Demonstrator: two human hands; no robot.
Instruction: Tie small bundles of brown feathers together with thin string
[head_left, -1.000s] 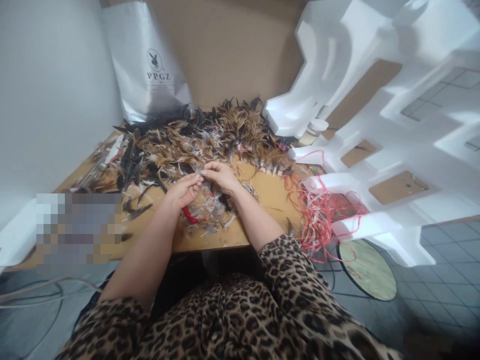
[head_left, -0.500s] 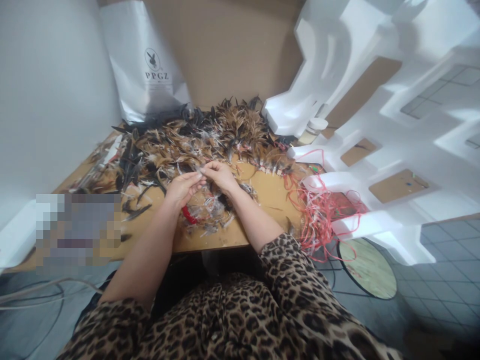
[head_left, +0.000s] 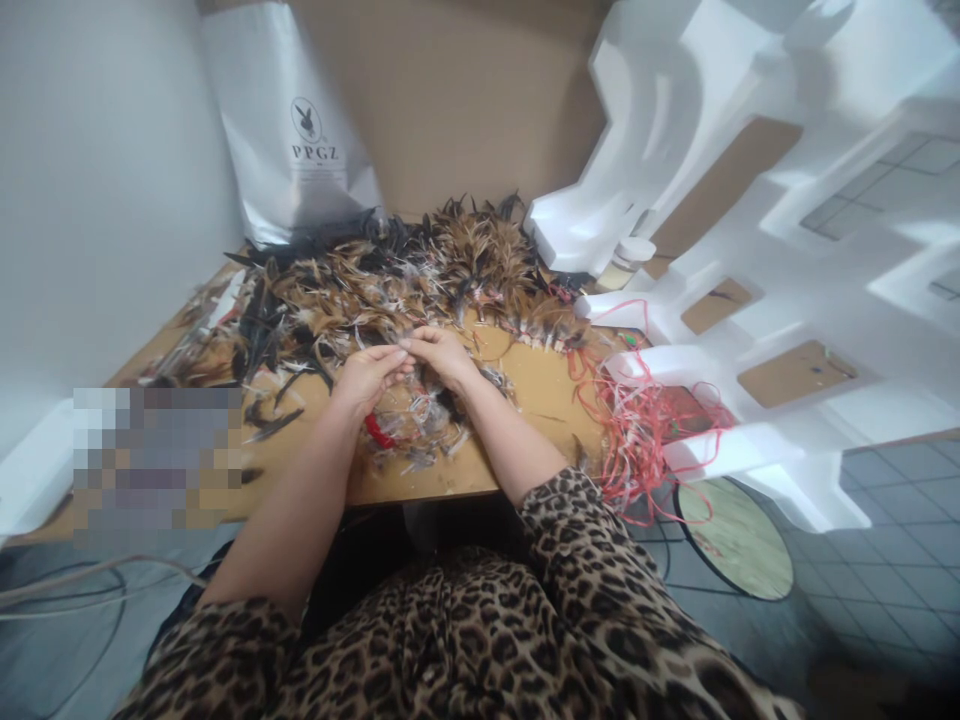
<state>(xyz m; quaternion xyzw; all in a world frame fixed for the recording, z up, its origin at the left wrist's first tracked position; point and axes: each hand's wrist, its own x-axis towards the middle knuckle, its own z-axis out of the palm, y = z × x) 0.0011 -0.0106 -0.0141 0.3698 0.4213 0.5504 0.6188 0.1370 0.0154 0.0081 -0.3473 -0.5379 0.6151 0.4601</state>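
Observation:
My left hand (head_left: 369,378) and my right hand (head_left: 439,354) meet over the near part of the table, thumbs and fingertips pinched together. Whatever lies between the fingertips is too small to make out. Just beyond them spreads a heap of brown and black feathers (head_left: 322,300). Below the hands lie feather scraps and pale bits (head_left: 431,425), with a red piece (head_left: 379,431) beside my left wrist. A row of bundled brown feathers (head_left: 551,325) lies to the right of my right hand.
Tangled pink-red strips (head_left: 637,430) hang over the right end of the wooden table (head_left: 540,385). White foam blocks (head_left: 750,300) rise on the right, near a lidded jar (head_left: 630,258). A silver-white bag (head_left: 292,150) stands at the back left. A round stool (head_left: 735,535) is below.
The fingertips have shifted very slightly while both hands stay pinched together in the same place. Nothing else has visibly moved.

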